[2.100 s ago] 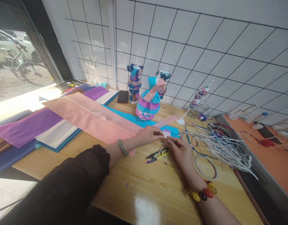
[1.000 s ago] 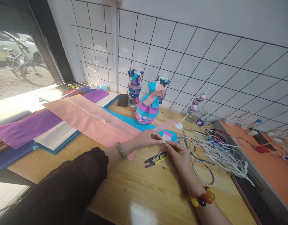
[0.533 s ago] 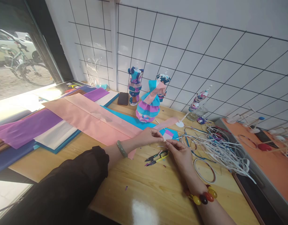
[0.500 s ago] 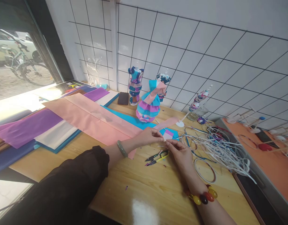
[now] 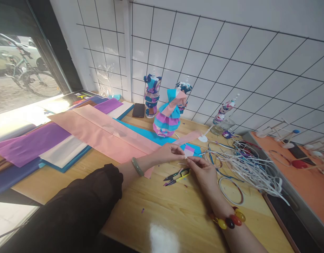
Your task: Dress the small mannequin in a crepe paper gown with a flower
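Note:
Over the wooden table, my left hand (image 5: 170, 152) and my right hand (image 5: 204, 171) meet fingertip to fingertip. Both are closed in a pinch on a tiny whitish piece (image 5: 185, 157), too small to name. Just below them lie yellow-and-black thread snips (image 5: 177, 177). Behind my fingers a small pink-and-purple paper piece (image 5: 189, 150) rests on a blue sheet (image 5: 197, 150). A little doll form in a pink, blue and purple paper dress (image 5: 167, 117) stands beyond my hands. To the right spreads a tangle of white cords (image 5: 252, 168), with a ring of cord (image 5: 231, 190) near my right wrist.
Peach sheets (image 5: 109, 133), purple sheets (image 5: 32, 142) and other coloured sheets cover the left side. A phone (image 5: 138, 110), another dressed form (image 5: 152, 96) and a glass jar (image 5: 222, 127) stand along the wall. An orange-lined tray (image 5: 298, 168) holds wooden stick pieces at the right.
Hardly anything differs. The fingers of both hands stay pinched together in the same place, and the view has shifted very slightly.

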`<state>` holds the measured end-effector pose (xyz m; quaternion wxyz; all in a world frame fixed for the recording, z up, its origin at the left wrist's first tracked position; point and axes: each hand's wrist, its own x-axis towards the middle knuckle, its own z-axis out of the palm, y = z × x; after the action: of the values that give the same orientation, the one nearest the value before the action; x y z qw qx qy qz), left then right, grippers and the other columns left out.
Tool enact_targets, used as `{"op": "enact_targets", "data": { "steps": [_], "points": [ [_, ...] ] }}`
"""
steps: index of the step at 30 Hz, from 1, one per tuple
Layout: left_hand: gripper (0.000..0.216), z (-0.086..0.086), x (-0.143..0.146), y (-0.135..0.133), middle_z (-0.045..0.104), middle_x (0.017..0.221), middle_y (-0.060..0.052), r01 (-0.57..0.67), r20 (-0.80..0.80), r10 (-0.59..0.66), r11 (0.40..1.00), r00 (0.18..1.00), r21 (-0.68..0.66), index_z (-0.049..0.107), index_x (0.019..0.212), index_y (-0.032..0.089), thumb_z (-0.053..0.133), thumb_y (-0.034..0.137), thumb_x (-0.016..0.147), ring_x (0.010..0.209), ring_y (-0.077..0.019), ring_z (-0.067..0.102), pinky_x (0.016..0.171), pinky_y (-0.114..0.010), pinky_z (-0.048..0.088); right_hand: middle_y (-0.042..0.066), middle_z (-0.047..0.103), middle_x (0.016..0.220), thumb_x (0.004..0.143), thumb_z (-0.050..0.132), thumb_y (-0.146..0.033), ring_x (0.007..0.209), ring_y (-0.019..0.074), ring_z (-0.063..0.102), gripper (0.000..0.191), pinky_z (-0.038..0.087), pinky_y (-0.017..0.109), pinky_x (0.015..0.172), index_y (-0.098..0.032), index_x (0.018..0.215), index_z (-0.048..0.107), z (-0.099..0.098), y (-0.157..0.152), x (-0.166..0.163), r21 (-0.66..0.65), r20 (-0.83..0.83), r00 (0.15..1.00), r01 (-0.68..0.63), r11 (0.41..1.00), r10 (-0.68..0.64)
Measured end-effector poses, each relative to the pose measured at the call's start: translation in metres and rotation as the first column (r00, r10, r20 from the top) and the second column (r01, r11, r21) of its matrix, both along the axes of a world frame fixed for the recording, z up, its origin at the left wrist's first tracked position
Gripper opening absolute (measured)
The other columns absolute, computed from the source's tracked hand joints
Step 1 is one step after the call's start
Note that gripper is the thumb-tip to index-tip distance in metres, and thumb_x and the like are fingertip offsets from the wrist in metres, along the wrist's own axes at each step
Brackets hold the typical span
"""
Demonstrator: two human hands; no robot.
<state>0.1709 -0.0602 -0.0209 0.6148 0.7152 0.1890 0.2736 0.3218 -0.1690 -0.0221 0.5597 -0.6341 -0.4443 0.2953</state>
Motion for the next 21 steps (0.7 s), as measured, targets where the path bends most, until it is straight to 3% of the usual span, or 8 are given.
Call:
{"op": "enact_targets", "data": {
  "steps": [13, 17, 21],
  "points": [
    [0.033, 0.0025, 0.0, -0.0015, 0.068, 0.085, -0.006, -0.023, -0.01, 0.023, 1.0, 1.0, 0.016, 0.066, 0.085, 0.012, 0.07, 0.04, 0.068, 0.081, -0.0148, 0.061, 0.076, -0.027, 0.046, 0.006, 0.071, 0.076, 0.063, 0.073, -0.045, 0.064, 0.021, 0.065, 0.033, 0.053, 0.035, 0.062, -0.019, 0.082, 0.069, 0.0028, -0.0004, -0.0039, 0.009, -0.004, 1.0, -0.015, 1.0, 0.015],
    [0.035, 0.0027, -0.0003, -0.0026, 0.068, 0.085, -0.007, -0.023, -0.015, 0.023, 1.0, 1.0, -0.008, 0.066, 0.087, 0.011, 0.07, 0.04, 0.067, 0.081, -0.0149, 0.061, 0.076, -0.027, 0.047, 0.006, 0.071, 0.078, 0.068, 0.07, -0.045, 0.067, 0.0206, 0.064, 0.036, 0.052, 0.034, 0.063, -0.018, 0.091, 0.069, -0.0011, -0.0003, -0.0018, 0.022, 0.066, 0.997, -0.049, 0.999, 0.047],
    [0.038, 0.0029, -0.0007, -0.0032, 0.069, 0.086, -0.008, -0.005, -0.008, 0.004, 1.0, 1.0, -0.031, 0.066, 0.09, 0.011, 0.07, 0.041, 0.067, 0.08, -0.0153, 0.062, 0.074, -0.027, 0.048, 0.007, 0.07, 0.079, 0.072, 0.067, -0.042, 0.066, 0.0194, 0.062, 0.034, 0.051, 0.034, 0.063, -0.018, 0.096, 0.07, -0.0028, -0.0006, 0.0012, 0.026, 0.236, 0.971, -0.039, 0.999, 0.032]
  ]
}}
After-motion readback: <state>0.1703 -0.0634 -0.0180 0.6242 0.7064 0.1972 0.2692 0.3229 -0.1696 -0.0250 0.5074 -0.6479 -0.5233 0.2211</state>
